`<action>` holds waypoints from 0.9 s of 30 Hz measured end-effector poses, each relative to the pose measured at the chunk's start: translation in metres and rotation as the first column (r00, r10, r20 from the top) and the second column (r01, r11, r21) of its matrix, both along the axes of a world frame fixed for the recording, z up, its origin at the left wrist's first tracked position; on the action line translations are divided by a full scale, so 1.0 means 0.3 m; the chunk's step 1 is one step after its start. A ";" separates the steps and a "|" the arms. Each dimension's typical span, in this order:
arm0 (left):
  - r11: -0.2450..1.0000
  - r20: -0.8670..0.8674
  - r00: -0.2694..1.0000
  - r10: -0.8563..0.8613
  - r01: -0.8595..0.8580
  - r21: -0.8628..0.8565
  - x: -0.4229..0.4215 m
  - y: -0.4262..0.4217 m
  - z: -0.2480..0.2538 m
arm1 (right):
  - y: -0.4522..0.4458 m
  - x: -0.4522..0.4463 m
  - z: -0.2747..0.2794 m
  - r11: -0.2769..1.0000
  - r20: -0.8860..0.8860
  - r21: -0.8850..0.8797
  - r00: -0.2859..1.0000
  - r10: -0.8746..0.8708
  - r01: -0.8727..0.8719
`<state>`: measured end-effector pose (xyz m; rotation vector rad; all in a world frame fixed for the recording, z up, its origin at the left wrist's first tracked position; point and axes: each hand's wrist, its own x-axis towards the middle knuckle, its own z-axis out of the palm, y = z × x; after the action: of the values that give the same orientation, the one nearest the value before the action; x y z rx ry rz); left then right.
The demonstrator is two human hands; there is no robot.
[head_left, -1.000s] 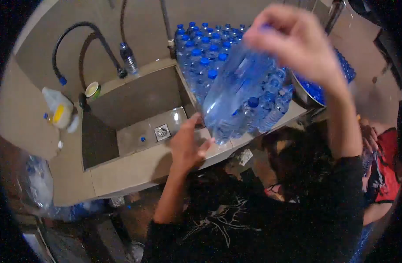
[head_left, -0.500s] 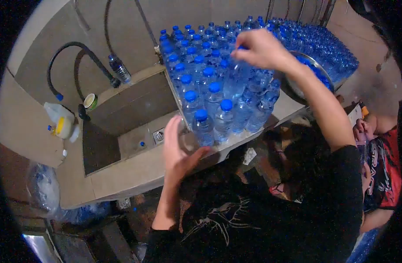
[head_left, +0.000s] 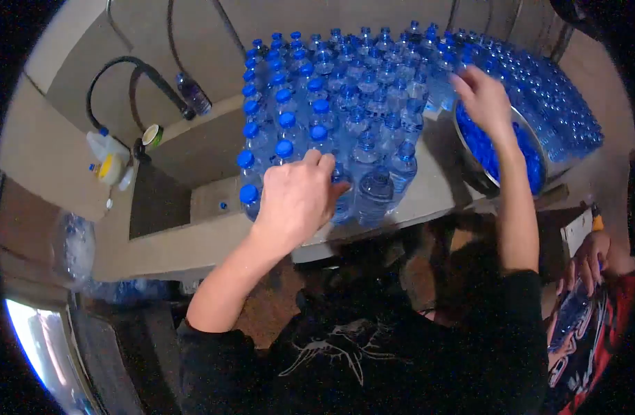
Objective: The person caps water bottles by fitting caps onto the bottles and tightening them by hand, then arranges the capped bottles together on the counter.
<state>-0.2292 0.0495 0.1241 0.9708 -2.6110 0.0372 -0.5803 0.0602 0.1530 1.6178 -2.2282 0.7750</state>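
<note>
My left hand point(head_left: 297, 197) is closed around a clear plastic bottle point(head_left: 342, 207) in the front row, its fingers hiding the top. Capped bottles with blue lids, such as one bottle point(head_left: 247, 166), stand upright beside it along the sink. To its right is an uncapped bottle point(head_left: 376, 194). My right hand point(head_left: 485, 104) hovers over the back rim of a metal bowl point(head_left: 458, 131) with many blue caps point(head_left: 483, 149) in it. Its fingers are loosely bent and apart, and I see nothing in them.
Left of the bottles lies a sink point(head_left: 172, 187) with a black hose tap point(head_left: 148, 72). White jugs point(head_left: 110, 166) stand at its far corner. Many more bottles point(head_left: 539, 97) fill the counter behind the bowl. At lower right a person's hand point(head_left: 587, 266) holds a bottle.
My right hand has left the bottle it gripped by the top and moved right, over the bowl. My left hand has moved from beside the bottles onto a front one. The view has shifted.
</note>
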 end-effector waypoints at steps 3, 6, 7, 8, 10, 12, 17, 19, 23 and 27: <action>0.998 -0.032 0.998 0.060 -0.060 0.020 -0.019 0.024 -0.010 | 0.099 -0.443 -0.328 0.905 -0.305 0.355 0.944 -0.125 0.235; 0.996 -0.201 0.975 0.088 -0.084 0.032 -0.002 0.090 0.004 | 0.115 -0.605 -0.543 0.916 -0.128 0.390 0.991 -0.045 0.092; 0.996 -0.268 0.959 0.093 -0.087 0.034 0.012 0.122 0.020 | 0.119 -0.571 -0.520 0.901 -0.152 0.422 0.988 -0.039 0.101; 0.996 -0.308 0.947 0.091 -0.089 0.021 0.032 0.146 0.051 | 0.124 -0.533 -0.497 0.882 -0.178 0.457 0.984 -0.033 0.112; 0.994 -0.392 0.915 0.097 -0.105 0.000 0.092 0.189 0.121 | 0.113 -0.507 -0.475 0.855 -0.195 0.496 0.979 -0.061 0.152; 0.979 -0.388 0.899 0.202 -0.197 0.054 0.162 0.243 0.206 | 0.083 -0.533 -0.483 0.839 -0.175 0.501 0.974 -0.143 0.213; 0.928 -0.408 0.838 0.361 -0.367 0.068 0.346 0.345 0.321 | -0.001 -0.560 -0.456 0.720 -0.150 0.670 0.983 -0.109 0.182; 0.885 -0.236 0.853 0.465 -0.458 0.086 0.535 0.338 0.308 | 0.002 -0.581 -0.462 0.767 -0.177 0.606 0.976 -0.128 0.210; 0.919 -0.159 0.913 0.376 -0.389 -0.060 0.685 0.235 0.204 | 0.005 -0.626 -0.437 0.823 -0.105 0.547 0.988 -0.116 0.155; 0.936 -0.212 0.925 0.314 -0.340 -0.094 0.710 0.114 0.127 | 0.034 -0.543 -0.354 0.821 -0.053 0.525 0.972 -0.230 0.223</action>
<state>-0.0161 0.0835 0.1622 1.2842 -2.2160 0.1837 -0.7433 0.0704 0.0467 1.5005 -2.7429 0.0981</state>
